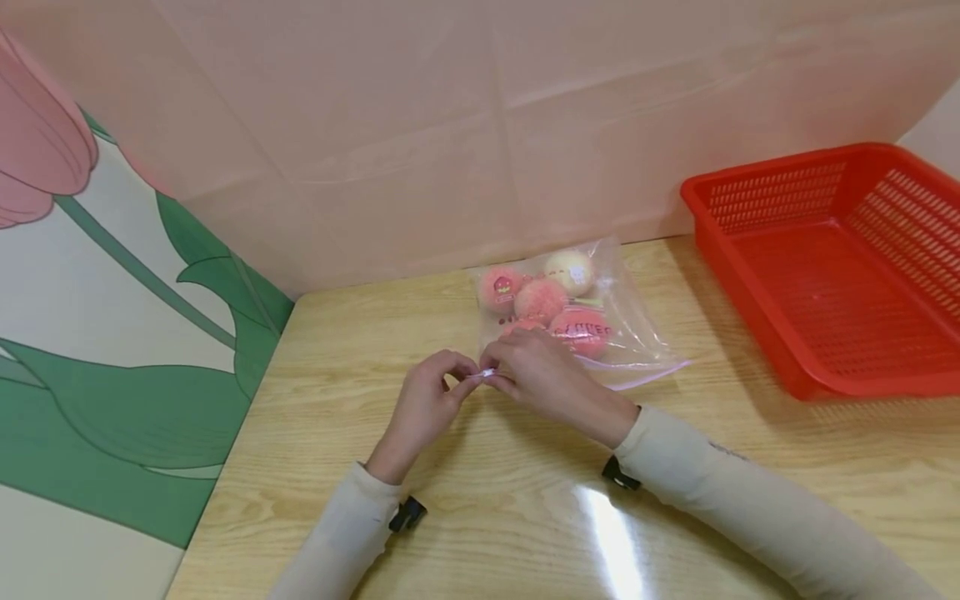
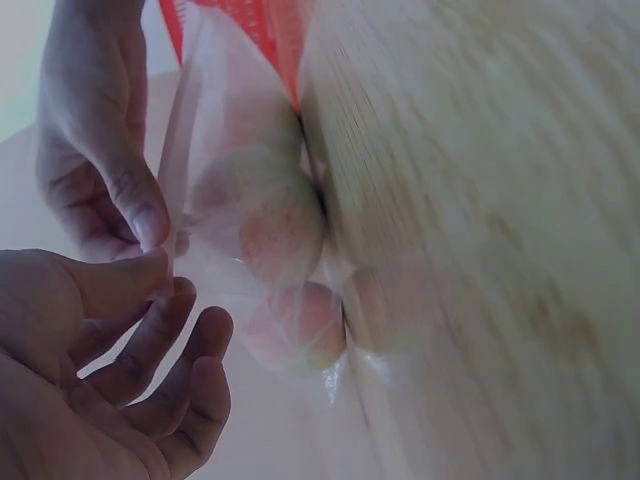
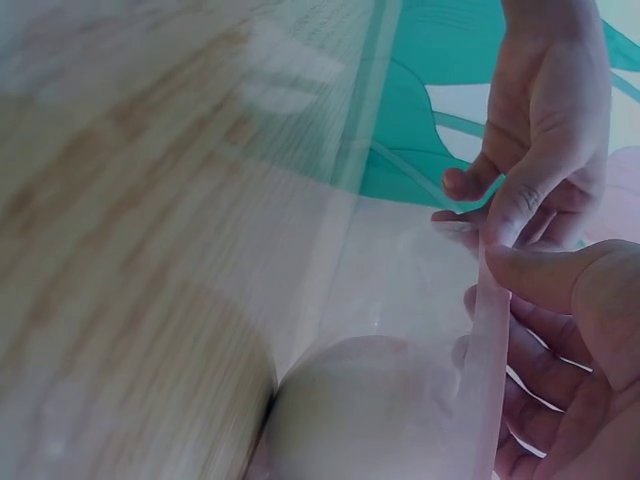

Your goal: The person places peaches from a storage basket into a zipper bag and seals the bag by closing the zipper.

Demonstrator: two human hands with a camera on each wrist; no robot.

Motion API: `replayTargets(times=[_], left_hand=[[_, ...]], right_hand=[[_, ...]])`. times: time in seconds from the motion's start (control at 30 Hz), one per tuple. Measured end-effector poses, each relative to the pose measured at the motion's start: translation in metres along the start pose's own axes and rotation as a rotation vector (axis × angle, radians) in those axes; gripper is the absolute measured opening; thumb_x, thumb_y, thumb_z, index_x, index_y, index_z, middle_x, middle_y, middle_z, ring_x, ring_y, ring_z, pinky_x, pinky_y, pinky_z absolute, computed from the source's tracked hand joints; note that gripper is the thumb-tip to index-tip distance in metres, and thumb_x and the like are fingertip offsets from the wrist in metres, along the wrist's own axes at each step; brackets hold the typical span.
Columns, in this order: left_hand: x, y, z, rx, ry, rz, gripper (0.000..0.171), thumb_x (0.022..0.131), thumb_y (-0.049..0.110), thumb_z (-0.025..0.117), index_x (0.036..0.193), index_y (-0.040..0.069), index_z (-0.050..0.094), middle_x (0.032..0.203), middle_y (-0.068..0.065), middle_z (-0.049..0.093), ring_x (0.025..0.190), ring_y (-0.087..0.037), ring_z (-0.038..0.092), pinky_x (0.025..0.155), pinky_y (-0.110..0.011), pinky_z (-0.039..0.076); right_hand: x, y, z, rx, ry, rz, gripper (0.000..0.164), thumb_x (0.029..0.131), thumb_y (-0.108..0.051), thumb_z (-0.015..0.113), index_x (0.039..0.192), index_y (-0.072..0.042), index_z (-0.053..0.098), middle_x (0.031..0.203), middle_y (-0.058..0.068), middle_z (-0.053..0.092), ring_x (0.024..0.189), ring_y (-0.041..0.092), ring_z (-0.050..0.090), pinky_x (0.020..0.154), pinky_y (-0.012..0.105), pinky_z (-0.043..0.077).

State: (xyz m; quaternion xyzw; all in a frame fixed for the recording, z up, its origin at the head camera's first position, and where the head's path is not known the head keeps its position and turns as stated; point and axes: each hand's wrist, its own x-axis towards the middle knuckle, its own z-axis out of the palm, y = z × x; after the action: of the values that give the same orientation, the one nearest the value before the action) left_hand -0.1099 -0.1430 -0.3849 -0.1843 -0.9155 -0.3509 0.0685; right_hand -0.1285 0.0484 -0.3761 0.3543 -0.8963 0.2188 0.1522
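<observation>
A clear zip bag (image 1: 630,312) lies on the wooden table, holding several round pink balls (image 1: 542,301) and a cream-white ball (image 1: 568,272). My left hand (image 1: 427,400) pinches the near left corner of the bag's zip edge between thumb and forefinger. Right beside it, my right hand (image 1: 551,379) pinches the same edge, its thumb close to the left fingertips. In the right wrist view the pinkish zip strip (image 3: 490,350) runs down from the pinched corner. The left wrist view shows the bag (image 2: 230,100) upright at its edge, with the balls blurred behind the film.
A red plastic basket (image 1: 757,325) with slotted sides stands on the table at the right. Behind the table (image 1: 337,350) hangs a pale pink cloth (image 1: 390,167). A tulip-patterned panel (image 1: 135,375) borders the left side.
</observation>
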Motion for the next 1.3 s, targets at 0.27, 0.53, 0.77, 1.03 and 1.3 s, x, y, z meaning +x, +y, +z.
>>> replayTargets(times=[0.27,0.53,0.77,1.03,1.3], left_hand=[[-0.0012,-0.0007,0.0001,0.027,0.02,0.009,0.005,0.089,0.017,0.074,0.09,0.012,0.074,0.088,0.0,0.072,0.08,-0.011,0.065,0.064,-0.02,0.048],[-0.0034,-0.0022,-0.0011,0.024,0.051,0.003,0.004,0.088,0.016,0.075,0.085,0.015,0.075,0.084,0.003,0.072,0.075,-0.008,0.063,0.062,-0.021,0.046],[-0.0023,-0.0015,-0.0006,0.031,0.056,-0.015,0.004,0.088,0.016,0.076,0.084,0.016,0.074,0.083,0.004,0.073,0.075,-0.008,0.064,0.064,-0.023,0.047],[-0.0013,0.0001,0.0018,0.048,0.027,0.046,0.004,0.088,0.016,0.076,0.091,0.014,0.074,0.088,0.003,0.071,0.081,-0.01,0.065,0.067,-0.025,0.051],[-0.0001,0.003,0.0018,0.043,0.013,0.044,0.006,0.089,0.016,0.075,0.09,0.01,0.075,0.086,0.0,0.072,0.078,-0.011,0.065,0.068,-0.034,0.058]], right_hand=[[-0.0001,0.0001,0.0019,0.017,-0.011,0.016,0.008,0.084,-0.023,0.081,0.09,-0.02,0.077,0.084,-0.009,0.075,0.077,0.01,0.066,0.083,0.034,0.054],[0.001,-0.0004,0.0007,0.053,-0.036,0.007,0.005,0.084,-0.019,0.081,0.088,-0.02,0.078,0.084,-0.01,0.075,0.077,0.009,0.067,0.085,0.034,0.054],[0.0,0.0001,-0.0018,0.056,-0.054,0.038,0.005,0.085,-0.019,0.08,0.088,-0.019,0.077,0.085,-0.009,0.075,0.079,0.009,0.068,0.082,0.034,0.056],[-0.0008,0.0016,-0.0037,0.064,-0.051,0.062,0.006,0.083,-0.02,0.081,0.089,-0.019,0.078,0.085,-0.008,0.076,0.08,0.01,0.069,0.081,0.033,0.058],[-0.0012,0.0025,-0.0041,0.068,-0.04,0.047,0.007,0.083,-0.02,0.082,0.089,-0.019,0.078,0.086,-0.009,0.076,0.082,0.011,0.069,0.085,0.035,0.057]])
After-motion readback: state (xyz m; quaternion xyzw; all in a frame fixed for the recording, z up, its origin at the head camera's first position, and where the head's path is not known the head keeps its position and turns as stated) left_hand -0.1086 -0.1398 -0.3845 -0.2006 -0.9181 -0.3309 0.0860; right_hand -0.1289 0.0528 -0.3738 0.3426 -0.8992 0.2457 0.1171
